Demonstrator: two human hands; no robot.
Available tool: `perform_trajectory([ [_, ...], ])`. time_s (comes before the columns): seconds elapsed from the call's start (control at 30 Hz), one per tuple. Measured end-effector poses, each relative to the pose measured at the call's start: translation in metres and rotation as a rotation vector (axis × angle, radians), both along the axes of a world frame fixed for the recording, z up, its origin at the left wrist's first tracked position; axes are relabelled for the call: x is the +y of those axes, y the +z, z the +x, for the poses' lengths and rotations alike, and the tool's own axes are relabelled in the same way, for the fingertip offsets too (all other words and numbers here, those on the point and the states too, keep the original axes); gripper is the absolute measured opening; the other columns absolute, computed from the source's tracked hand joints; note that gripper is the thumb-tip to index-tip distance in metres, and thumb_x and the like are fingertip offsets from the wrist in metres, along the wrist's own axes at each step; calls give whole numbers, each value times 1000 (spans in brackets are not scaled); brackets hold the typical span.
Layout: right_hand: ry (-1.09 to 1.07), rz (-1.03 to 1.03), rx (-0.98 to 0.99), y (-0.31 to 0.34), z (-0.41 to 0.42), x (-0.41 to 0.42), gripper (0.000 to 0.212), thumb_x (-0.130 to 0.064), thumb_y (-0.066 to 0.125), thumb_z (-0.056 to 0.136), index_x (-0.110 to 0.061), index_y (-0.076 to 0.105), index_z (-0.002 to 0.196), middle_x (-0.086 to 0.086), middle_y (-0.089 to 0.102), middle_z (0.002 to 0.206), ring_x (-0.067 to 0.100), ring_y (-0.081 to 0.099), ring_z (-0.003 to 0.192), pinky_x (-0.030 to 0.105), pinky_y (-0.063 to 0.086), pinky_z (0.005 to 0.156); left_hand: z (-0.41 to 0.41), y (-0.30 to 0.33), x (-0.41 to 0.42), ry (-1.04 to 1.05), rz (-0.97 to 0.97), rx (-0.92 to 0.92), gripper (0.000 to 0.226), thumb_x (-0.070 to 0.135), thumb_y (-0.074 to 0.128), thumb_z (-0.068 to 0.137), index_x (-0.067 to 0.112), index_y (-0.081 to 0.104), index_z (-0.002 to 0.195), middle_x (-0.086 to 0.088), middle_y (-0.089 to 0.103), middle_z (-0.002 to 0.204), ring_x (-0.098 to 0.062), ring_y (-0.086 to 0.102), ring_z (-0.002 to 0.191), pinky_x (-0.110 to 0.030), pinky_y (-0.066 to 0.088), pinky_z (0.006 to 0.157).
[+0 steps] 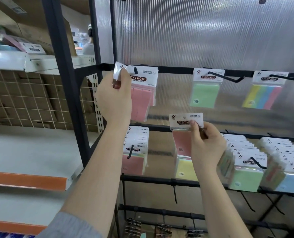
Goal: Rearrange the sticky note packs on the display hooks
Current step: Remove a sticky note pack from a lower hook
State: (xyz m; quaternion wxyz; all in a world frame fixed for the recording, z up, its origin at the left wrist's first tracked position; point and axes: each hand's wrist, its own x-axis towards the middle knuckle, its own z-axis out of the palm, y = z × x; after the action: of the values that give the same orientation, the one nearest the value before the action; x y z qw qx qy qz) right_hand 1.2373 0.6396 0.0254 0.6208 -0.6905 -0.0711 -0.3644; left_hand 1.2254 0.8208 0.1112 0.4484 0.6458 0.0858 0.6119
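My left hand (114,97) pinches the top corner of a pink sticky note pack (141,98) that hangs with others on the upper left hook (135,70). My right hand (206,145) holds a separate pink pack (183,134) by its white header card, off any hook, in front of the middle rail. On the upper rail further right hang a green pack (205,93) and a multicolour pack (263,95). The lower rail carries full rows: a pink-fronted row (134,158), a yellow pack (185,170), a green-fronted row (246,170) and a blue-fronted row (288,177).
A black metal rack frame (63,69) stands at the left of the display. Behind the hooks is a ribbed translucent panel (203,35). White and orange shelves (27,181) lie to the left. Bare hooks (175,194) and binder clips (132,227) hang lower down.
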Motion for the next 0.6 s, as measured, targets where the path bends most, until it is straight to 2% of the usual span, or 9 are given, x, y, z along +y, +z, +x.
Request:
perform_trajectory([
  [0.1,1,2,0,0,0,-1,18,-25,65,89,-22,62,71,-16,50,52,-6,46,55,6,34,54,10,-3,2,-64,6,36,36,39,50,95,20,45,64,10,45,60,11,47,54,-5,36,51],
  [0.17,15,13,9,0,1,-3,19,-27,64,89,-21,62,70,-19,50,50,-4,44,53,8,33,53,20,-4,5,-121,-3,66,35,41,50,95,23,46,64,11,44,60,13,47,53,-6,36,50],
  [0.27,23,28,18,1,3,-4,19,-27,65,89,-24,62,70,-22,52,51,-3,45,53,9,33,53,40,-5,13,-173,-54,143,32,39,51,95,12,55,78,9,49,64,6,49,53,-9,36,47],
  [0.4,27,33,2,3,4,-4,17,-26,65,88,-25,63,71,-18,52,52,-3,46,54,9,34,54,63,1,19,-174,-166,296,27,41,54,92,26,48,71,9,53,73,-2,54,66,-17,47,51],
  [0.47,27,21,-5,4,4,-3,17,-26,65,89,-23,64,72,-18,51,53,-3,47,54,9,34,54,70,4,18,-165,-204,315,30,41,58,90,27,46,67,10,53,70,-3,51,61,-11,40,40],
  [0.53,31,13,-14,8,4,-3,21,-26,65,89,-28,61,69,-15,52,54,-2,46,55,9,34,53,75,5,17,-147,-216,300,30,38,61,89,25,46,67,11,52,66,0,47,53,-6,29,30],
  [0.6,40,15,-21,11,4,-2,25,-26,65,88,-33,57,66,-9,57,58,2,46,57,12,34,54,79,5,17,-146,-229,306,26,37,63,88,22,49,73,11,52,67,1,49,48,-5,27,28],
])
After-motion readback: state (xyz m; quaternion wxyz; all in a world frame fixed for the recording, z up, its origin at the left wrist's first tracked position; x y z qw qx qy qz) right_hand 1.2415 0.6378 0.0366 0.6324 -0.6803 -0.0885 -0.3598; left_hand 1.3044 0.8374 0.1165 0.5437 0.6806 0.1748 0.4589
